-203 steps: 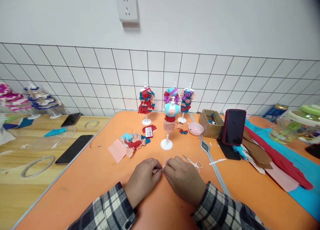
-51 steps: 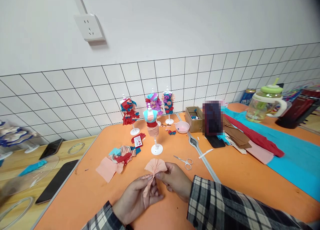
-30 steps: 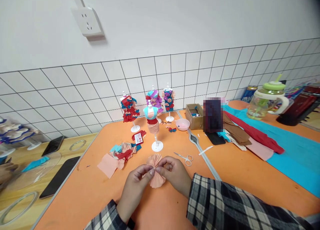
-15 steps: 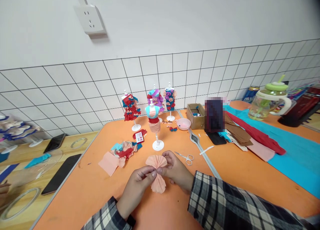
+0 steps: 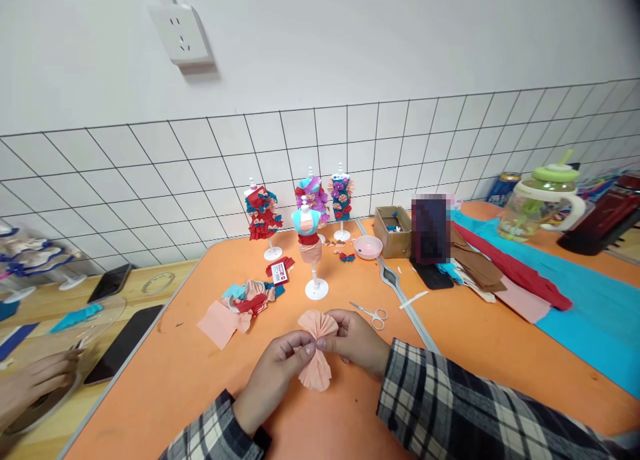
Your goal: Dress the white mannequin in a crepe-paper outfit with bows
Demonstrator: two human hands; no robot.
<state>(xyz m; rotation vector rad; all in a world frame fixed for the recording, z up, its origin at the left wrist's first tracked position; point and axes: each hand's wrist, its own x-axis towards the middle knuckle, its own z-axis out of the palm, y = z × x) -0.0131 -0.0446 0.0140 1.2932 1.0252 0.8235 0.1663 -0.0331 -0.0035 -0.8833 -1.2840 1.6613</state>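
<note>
A peach crepe paper bow (image 5: 317, 369), pleated and pinched at its middle, is held above the orange table. My left hand (image 5: 280, 367) grips its centre from the left between thumb and fingers. From the right, my right hand (image 5: 357, 339) pinches the same centre, its fingers partly behind the upper fan. Beyond the bow stands a small white mannequin (image 5: 310, 247) dressed in light blue, red and peach paper. Small scissors (image 5: 373, 315) lie to the right of my right hand. Left of the mannequin is a pile of crepe paper scraps (image 5: 253, 300) with a peach sheet (image 5: 219, 323).
Several dressed mannequins (image 5: 264, 213) stand at the back. A pink bowl (image 5: 368, 247), a cardboard box (image 5: 393, 232) and a blurred dark rectangle (image 5: 430, 230) are right of them. Paper sheets (image 5: 575, 300) and a clear jug (image 5: 525, 210) lie farther right. Another person's hand (image 5: 43, 383) is at left.
The bow and both my hands have shifted very slightly right in view, still gripping its centre. At the left, the other person's hand has come further into view.
</note>
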